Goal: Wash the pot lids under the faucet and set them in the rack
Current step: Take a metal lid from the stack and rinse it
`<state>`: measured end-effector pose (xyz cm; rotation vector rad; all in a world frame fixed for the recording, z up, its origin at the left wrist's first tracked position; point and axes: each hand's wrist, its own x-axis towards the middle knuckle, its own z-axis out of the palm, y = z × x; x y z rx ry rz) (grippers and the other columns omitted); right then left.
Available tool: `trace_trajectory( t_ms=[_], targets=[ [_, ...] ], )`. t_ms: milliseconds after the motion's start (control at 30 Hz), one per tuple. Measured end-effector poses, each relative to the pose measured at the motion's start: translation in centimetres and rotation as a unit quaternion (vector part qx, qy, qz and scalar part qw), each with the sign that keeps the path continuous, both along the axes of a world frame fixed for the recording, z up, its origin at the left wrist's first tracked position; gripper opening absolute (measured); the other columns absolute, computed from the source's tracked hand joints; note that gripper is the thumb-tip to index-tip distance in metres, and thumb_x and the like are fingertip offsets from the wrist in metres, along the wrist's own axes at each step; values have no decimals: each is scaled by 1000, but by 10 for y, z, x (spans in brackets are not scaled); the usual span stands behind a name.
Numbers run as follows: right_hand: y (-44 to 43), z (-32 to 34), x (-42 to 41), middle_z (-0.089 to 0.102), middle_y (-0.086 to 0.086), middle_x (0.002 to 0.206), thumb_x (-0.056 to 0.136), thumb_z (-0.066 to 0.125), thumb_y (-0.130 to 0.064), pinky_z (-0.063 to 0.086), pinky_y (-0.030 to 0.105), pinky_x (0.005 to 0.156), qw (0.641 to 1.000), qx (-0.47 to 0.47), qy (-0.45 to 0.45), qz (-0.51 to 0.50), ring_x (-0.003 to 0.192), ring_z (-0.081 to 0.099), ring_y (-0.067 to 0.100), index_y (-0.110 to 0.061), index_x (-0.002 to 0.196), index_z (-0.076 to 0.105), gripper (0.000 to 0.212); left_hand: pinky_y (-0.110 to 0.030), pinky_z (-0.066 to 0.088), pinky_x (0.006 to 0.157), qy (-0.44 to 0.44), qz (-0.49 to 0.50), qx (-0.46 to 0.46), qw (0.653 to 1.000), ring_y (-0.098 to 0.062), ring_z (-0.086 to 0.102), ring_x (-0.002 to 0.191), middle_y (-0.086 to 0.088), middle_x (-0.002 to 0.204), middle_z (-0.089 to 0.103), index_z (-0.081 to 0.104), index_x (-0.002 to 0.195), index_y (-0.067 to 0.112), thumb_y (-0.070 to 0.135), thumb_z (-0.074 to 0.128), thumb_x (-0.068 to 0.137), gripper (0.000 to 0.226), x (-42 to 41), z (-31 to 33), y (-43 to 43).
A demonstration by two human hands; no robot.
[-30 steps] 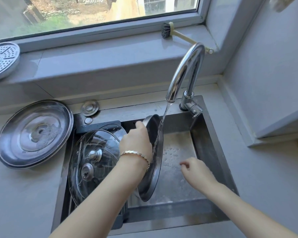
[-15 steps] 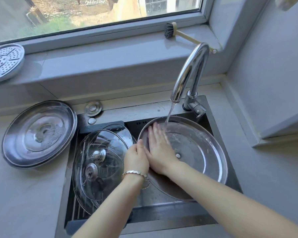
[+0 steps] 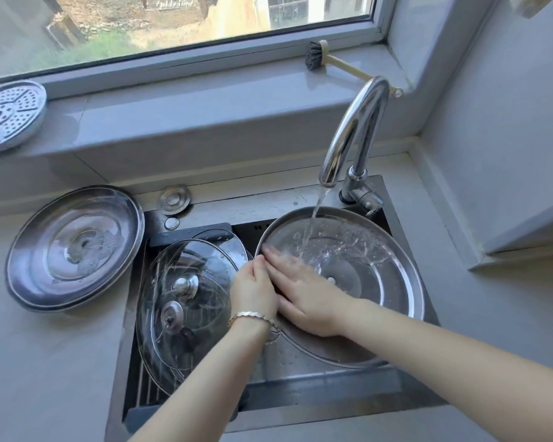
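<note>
A large steel pot lid (image 3: 380,275) lies inner side up over the sink, under the running faucet (image 3: 355,132); water splashes on its inside. My left hand (image 3: 253,288) grips the lid's left rim. My right hand (image 3: 304,291) lies flat on the lid's inner surface, fingers straight, pointing toward the stream. Two glass lids (image 3: 186,298) stand leaning in the rack (image 3: 147,387) in the left part of the sink. Another steel lid (image 3: 74,247) lies on the counter to the left.
A perforated steamer plate (image 3: 7,116) leans on the windowsill at the left. A dish brush (image 3: 320,57) lies on the sill behind the faucet. A small drain stopper (image 3: 173,199) sits on the sink's back edge. A wall corner rises at the right.
The lid stood on edge a second ago; it now lies flat, inner side up, under the stream. My right hand came onto its inside and has slid a little along it.
</note>
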<state>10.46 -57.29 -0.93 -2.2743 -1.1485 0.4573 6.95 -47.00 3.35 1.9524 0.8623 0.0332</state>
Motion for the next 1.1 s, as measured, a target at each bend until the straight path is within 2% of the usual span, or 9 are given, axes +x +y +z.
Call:
trace_trajectory(
  t_ms=[67,200,367,633,767,867,933,1000,1100],
  targets=[
    [-2,0,1,2,2,158,86,14,-52,-8,25,115,999,-7,1,33,138,-8,3,-15,149,9,73,-32,24,54,7,8,-5,1000,-15,39,56,-1,57,45,46,60,9,20,37,98,41,0,0,2],
    [-10,-6,27,-8,3,158,94,15,-51,-10,37,118,984,-124,2,-130,144,-15,14,-25,150,3,63,-33,20,49,9,-1,9,1000,-19,26,51,-1,49,28,26,51,14,21,39,98,49,-1,4,0],
    [3,-8,2,4,4,158,87,16,-51,-2,31,118,1000,-11,-16,1,146,1,15,-17,149,15,71,-33,24,52,10,10,4,1000,-16,34,53,1,53,36,35,52,15,20,38,98,46,-1,3,2],
    [-37,-24,48,8,0,158,96,26,-43,-2,27,115,956,-64,-42,-283,146,4,13,-15,149,12,62,-18,28,47,-78,8,86,993,-14,33,53,1,55,35,32,57,16,23,35,100,43,3,25,9],
    [-19,-25,23,-1,5,159,98,33,-36,0,29,117,905,-10,95,-414,146,-1,17,-7,149,9,64,-26,25,55,-151,29,137,979,-26,48,69,1,66,56,61,84,12,24,36,99,32,10,35,1],
    [-19,-30,2,14,10,157,96,43,-28,13,29,116,911,-28,197,-361,144,15,20,-4,145,25,58,-27,23,61,-148,-17,241,959,-39,58,80,-18,83,66,59,111,4,29,35,99,37,18,42,5],
    [-26,-36,-6,60,17,121,91,48,-20,40,36,104,882,-22,271,-385,112,55,24,-5,113,63,31,-30,28,58,-124,-67,333,932,-43,61,73,-23,77,66,60,107,4,31,36,98,36,22,46,7],
    [-34,-40,-9,67,10,83,89,47,-18,52,43,85,826,19,329,-458,77,59,22,-2,85,69,27,-27,28,48,-128,-127,439,880,-41,61,52,-21,60,64,61,92,3,31,37,96,36,26,52,4],
    [-41,-48,-8,56,6,103,97,40,-28,47,34,84,759,20,374,-533,89,50,18,-7,121,53,35,-33,30,57,-44,-169,432,885,-42,64,79,-20,83,66,52,104,6,33,27,100,37,28,64,-9]
  ],
)
